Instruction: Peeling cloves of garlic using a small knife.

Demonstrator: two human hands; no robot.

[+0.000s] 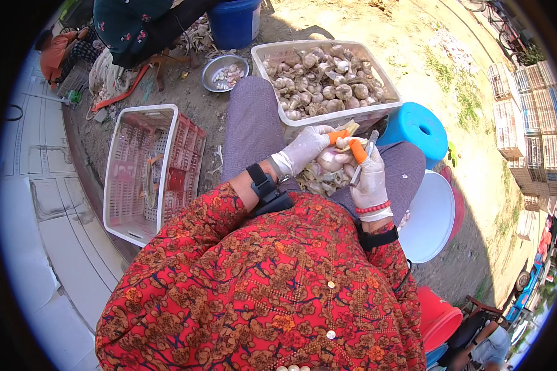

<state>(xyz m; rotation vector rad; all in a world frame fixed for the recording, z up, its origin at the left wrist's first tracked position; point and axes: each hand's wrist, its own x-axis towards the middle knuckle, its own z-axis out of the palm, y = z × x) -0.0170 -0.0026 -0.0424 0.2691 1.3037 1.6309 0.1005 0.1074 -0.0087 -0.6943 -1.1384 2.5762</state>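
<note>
In white gloves with orange finger covers, both hands meet over my lap at a purplish-white garlic bulb (328, 159). My left hand (301, 149) comes from the left and pinches the dry stalk and husk (349, 127) at the top of the bulb. My right hand (370, 178) grips a small metal knife (361, 162), its fingers also curled against the bulb. Part of the bulb is hidden by the fingers. Below it, loose garlic skins (322, 180) lie between my knees.
A white crate (332, 118) of unpeeled garlic bulbs (325, 83) stands ahead. Left of my leg is a red-and-white crate (182, 157); beyond, a metal bowl (225, 58) holds cloves. A blue stool (415, 132) and white tub (429, 218) sit right. Another person (134, 28) is at upper left.
</note>
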